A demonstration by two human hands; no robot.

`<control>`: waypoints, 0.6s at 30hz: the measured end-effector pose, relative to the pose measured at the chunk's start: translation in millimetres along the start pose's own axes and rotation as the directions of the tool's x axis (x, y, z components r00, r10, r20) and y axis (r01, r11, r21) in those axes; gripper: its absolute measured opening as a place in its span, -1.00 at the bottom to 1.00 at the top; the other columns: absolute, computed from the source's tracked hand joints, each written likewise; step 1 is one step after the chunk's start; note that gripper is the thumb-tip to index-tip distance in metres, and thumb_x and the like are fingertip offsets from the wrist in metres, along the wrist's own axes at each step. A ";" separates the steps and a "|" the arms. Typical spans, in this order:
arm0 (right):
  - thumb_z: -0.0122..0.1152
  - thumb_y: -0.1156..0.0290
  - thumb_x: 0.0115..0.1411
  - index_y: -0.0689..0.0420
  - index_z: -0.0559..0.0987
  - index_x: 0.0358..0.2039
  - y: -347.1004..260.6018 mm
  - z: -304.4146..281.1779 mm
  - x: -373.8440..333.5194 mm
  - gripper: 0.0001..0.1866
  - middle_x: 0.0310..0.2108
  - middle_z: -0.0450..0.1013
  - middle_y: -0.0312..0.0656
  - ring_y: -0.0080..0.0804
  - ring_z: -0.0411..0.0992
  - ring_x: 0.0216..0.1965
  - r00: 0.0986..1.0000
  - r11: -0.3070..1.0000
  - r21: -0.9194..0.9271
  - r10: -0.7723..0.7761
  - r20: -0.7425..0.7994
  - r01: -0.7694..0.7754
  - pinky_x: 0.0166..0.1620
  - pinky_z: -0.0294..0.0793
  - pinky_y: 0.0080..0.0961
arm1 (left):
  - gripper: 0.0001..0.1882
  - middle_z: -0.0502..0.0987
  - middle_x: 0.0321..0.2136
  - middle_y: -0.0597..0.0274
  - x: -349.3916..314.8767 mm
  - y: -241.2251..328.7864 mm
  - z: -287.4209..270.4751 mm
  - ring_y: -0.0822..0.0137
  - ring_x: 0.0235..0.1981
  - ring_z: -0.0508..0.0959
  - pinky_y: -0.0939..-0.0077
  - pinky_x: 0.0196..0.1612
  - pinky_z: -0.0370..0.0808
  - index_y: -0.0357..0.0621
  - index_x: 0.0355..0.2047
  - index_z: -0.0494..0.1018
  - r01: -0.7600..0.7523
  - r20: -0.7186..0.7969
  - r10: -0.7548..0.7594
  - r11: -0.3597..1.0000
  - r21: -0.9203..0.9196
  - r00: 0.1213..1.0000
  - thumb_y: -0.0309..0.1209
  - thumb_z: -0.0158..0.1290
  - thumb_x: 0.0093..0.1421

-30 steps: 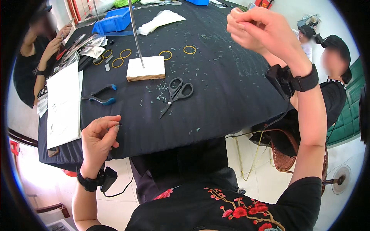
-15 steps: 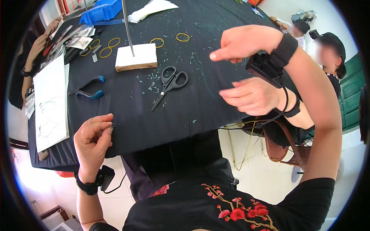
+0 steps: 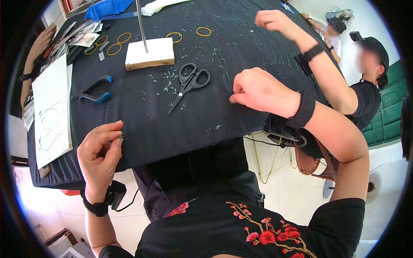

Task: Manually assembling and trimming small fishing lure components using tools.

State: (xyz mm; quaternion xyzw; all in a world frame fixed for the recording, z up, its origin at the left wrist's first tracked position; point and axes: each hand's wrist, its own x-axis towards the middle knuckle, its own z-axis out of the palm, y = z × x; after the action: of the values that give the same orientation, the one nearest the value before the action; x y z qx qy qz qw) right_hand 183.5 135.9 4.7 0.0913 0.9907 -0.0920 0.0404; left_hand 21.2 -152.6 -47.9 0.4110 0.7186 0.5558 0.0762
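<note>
My left hand (image 3: 100, 150) hovers at the near left edge of the black-covered table. Its thumb and fingers pinch a tiny thin wire-like piece (image 3: 123, 136), too small to make out fully. My right hand (image 3: 264, 91) is low over the right part of the cloth, fingers curled together. A thin greenish thread (image 3: 223, 64) lies on the cloth and runs up to its fingertips; whether they grip it is hidden. Black-handled scissors (image 3: 188, 86) rest half open between my hands, beside small green scraps. Pliers with blue-tipped handles (image 3: 95, 90) lie beyond my left hand.
A metal rod rises from a white-topped wooden block (image 3: 150, 51). Several yellow rings (image 3: 204, 31) lie around it. White sheets (image 3: 53, 116) cover the left edge, and a blue bin (image 3: 109, 8) stands far back. Another person's hand (image 3: 275, 21) is over the far right.
My right hand has come down and toward me, onto the near end of the thread. The co-worker's hand has moved away to the far right. My left hand keeps its pinch.
</note>
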 end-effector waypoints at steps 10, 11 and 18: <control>0.03 0.46 -0.12 0.25 0.44 -0.67 11.3 -55.3 9.2 -0.88 -0.62 0.37 -0.06 -0.19 0.38 -0.53 0.996 0.997 -0.001 -0.077 -0.034 0.077 -0.39 0.36 -0.41 | -0.88 0.50 -0.31 0.14 0.0 -6.2 -1.6 0.66 -0.64 0.37 0.85 -0.60 0.32 -0.31 -0.47 0.45 -0.079 0.044 0.077 0.996 0.037 0.996 -0.70 -0.03 -0.03; 0.03 0.46 -0.11 0.25 0.43 -0.66 7.9 -64.5 13.4 -0.88 -0.61 0.35 -0.07 -0.21 0.36 -0.51 0.989 0.989 -0.044 -0.141 -0.039 0.139 -0.38 0.35 -0.42 | -0.89 0.51 -0.34 0.15 -0.6 -2.9 0.8 0.68 -0.65 0.35 0.84 -0.59 0.29 -0.31 -0.49 0.46 -0.059 0.013 0.058 0.998 0.025 0.998 -0.70 -0.01 -0.05; -0.01 0.42 -0.02 0.22 0.34 -0.57 -40.9 -120.8 30.2 -0.87 -0.60 0.26 -0.13 -0.28 0.31 -0.51 0.970 0.938 -0.250 -0.244 0.016 0.240 -0.39 0.31 -0.44 | -0.90 0.54 -0.37 0.13 -3.4 -7.3 -6.6 0.54 -0.59 0.46 0.74 -0.53 0.38 -0.29 -0.49 0.49 -0.120 -0.021 0.120 0.992 0.031 0.992 -0.63 0.06 -0.09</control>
State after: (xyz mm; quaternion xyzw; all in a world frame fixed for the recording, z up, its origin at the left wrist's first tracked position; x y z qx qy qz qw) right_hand 138.5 124.5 127.3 -0.0362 0.9984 0.0302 0.0323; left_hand 15.9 -160.1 -52.9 0.4481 0.7014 0.5536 0.0283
